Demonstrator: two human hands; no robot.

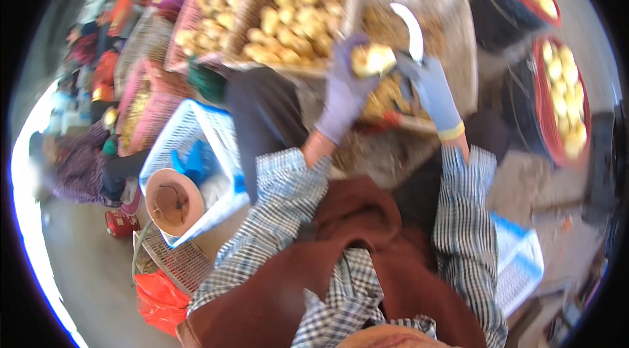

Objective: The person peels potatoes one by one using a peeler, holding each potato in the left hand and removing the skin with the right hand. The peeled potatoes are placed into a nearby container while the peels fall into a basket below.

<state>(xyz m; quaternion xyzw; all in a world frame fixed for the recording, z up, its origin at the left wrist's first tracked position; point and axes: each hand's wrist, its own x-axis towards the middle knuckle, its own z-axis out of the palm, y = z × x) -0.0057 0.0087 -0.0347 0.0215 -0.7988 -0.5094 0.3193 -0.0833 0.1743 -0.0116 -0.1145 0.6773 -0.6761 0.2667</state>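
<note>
My left hand [346, 85], in a purple glove, holds a pale, partly peeled piece of produce [373, 60], perhaps a bamboo shoot or root. In my right hand [431, 90], gloved in light blue with a yellow cuff, is a knife with a curved blade [411, 28] pointing up and away from me. The right fingertips are close to the produce; whether they touch it cannot be told. Beneath both hands lies a pale crate [467, 53] with brownish peelings [388, 97] in it. Left of it, a crate of yellowish produce [295, 21] stands against its side.
Dark buckets with red liners [540, 97] hold peeled produce at the right. A blue-and-white basket [194, 117] with a pink container [174, 202] stands left of my knee. Another white basket [521, 269] is at my right side. Co-workers [83, 166] sit farther left among pink crates [162, 117].
</note>
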